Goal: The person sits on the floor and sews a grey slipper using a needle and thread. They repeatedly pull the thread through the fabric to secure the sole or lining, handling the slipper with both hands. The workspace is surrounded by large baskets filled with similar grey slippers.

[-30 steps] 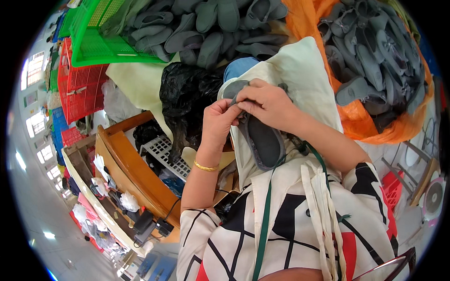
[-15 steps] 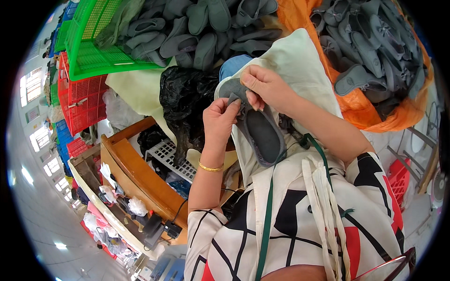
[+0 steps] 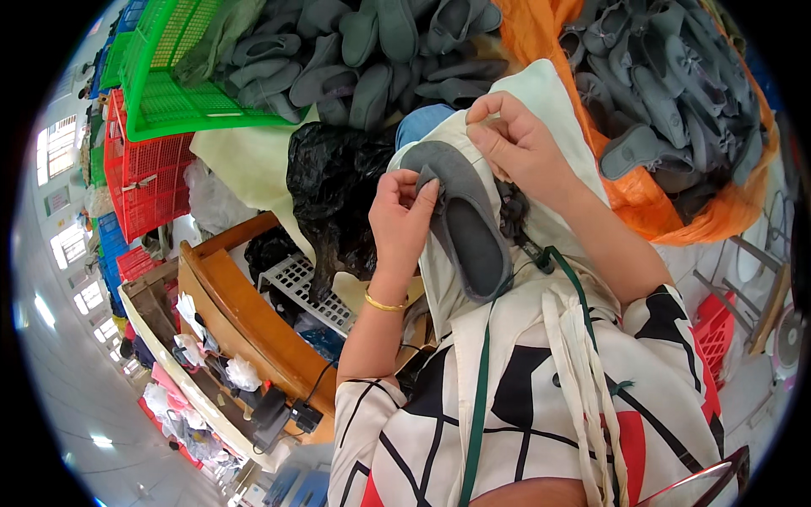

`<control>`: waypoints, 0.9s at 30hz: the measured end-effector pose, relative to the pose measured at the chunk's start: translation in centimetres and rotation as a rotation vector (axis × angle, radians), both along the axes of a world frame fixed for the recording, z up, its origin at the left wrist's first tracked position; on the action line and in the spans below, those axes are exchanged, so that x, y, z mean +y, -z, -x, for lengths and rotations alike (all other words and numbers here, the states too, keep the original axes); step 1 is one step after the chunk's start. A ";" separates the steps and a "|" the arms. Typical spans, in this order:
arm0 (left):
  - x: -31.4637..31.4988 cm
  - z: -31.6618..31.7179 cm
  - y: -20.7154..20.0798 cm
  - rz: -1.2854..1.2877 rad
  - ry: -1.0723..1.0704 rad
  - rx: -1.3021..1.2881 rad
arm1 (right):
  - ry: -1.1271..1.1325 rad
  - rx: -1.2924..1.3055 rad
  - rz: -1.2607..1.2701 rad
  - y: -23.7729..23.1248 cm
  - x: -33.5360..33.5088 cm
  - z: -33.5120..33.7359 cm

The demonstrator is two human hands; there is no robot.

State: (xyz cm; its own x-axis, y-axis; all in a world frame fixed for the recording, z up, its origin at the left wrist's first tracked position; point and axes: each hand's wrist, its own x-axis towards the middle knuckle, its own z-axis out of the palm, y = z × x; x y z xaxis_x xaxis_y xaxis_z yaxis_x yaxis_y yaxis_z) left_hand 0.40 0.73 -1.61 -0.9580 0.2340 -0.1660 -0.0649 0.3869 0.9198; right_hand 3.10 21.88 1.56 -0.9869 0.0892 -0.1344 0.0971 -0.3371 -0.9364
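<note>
A grey slipper (image 3: 476, 245) lies over the pale cloth (image 3: 542, 93) on my lap, its opening facing me and its toe pointing away. My left hand (image 3: 401, 218) pinches a small grey bow or flap on the slipper's upper between thumb and forefinger. Just right of the toe, my right hand (image 3: 522, 145) is raised clear of the slipper with thumb and forefinger brought together. Whatever that pinch holds, if anything, is too fine to make out. A dark green apron cord (image 3: 482, 397) runs down my front.
Many grey slippers (image 3: 372, 93) lie heaped ahead, beside a green plastic basket (image 3: 182, 110). An orange sack (image 3: 655, 211) full of slippers is at the right. To the left are a black plastic bag (image 3: 325, 173), a red crate (image 3: 148, 173) and a wooden drawer unit (image 3: 241, 308).
My right hand has pulled away from the slipper, up and to the right. My left hand keeps its pinch on the upper, and more of the toe now shows.
</note>
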 end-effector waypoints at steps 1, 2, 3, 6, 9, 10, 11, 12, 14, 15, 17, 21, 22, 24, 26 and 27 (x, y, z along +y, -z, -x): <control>0.3 -0.2 -0.4 0.156 0.026 0.232 | -0.030 0.008 -0.206 0.2 0.4 -0.2; 0.6 -0.5 -1.2 0.312 0.049 0.464 | -0.060 0.015 -0.412 0.5 0.8 -0.3; 0.9 -0.5 -1.6 0.469 0.070 0.695 | -0.086 0.154 -0.676 1.2 1.0 -0.3; 0.7 -1.4 -1.2 0.528 0.276 0.811 | -0.195 0.415 -1.225 2.3 1.0 -0.7; 1.2 -1.6 -1.9 0.545 0.303 0.776 | -0.294 0.369 -1.273 1.4 0.5 -0.8; 1.4 -1.7 -2.5 0.550 0.313 0.758 | -0.299 0.375 -1.260 1.1 0.3 -0.9; 1.5 -1.9 -2.9 0.554 0.323 0.740 | -0.303 0.379 -1.248 0.9 0.1 -0.9; 1.5 -2.0 -2.8 0.573 0.328 0.730 | -0.290 0.378 -1.230 0.8 -0.1 -1.0; 1.5 -1.8 -2.6 0.620 0.326 0.718 | -0.266 0.394 -1.188 0.7 -0.8 -0.9; 1.3 -1.7 -2.4 0.604 0.330 0.747 | -0.211 0.423 -1.176 0.6 -1.1 -1.0; 1.0 -1.5 -1.9 0.567 0.335 0.805 | -0.104 0.481 -1.153 0.2 -1.6 -1.2; 0.9 -1.1 -2.3 0.535 0.400 0.962 | 0.024 0.526 -1.134 -1.6 -1.6 -3.2; 0.8 -1.1 -2.9 0.529 0.421 0.973 | 0.051 0.526 -1.114 -2.2 -1.7 -4.0; 1.4 -1.1 -4.1 0.483 0.479 1.005 | 0.090 0.486 -1.096 -3.4 -1.3 -5.9; 2.5 -1.7 -5.2 0.375 0.557 0.952 | 0.108 0.399 -1.077 -4.1 -0.7 -8.4; 2.9 -2.3 -5.4 0.322 0.595 0.924 | 0.081 0.365 -1.091 -4.3 -0.3 -9.6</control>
State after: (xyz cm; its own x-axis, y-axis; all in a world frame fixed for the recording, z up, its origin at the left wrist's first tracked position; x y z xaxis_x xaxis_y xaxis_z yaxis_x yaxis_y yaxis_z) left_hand 2.65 3.63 3.76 -0.4966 0.7653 0.4095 0.8566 0.3558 0.3737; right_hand 12.74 21.55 5.88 -0.9372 0.0475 0.3456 -0.2245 0.6762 -0.7017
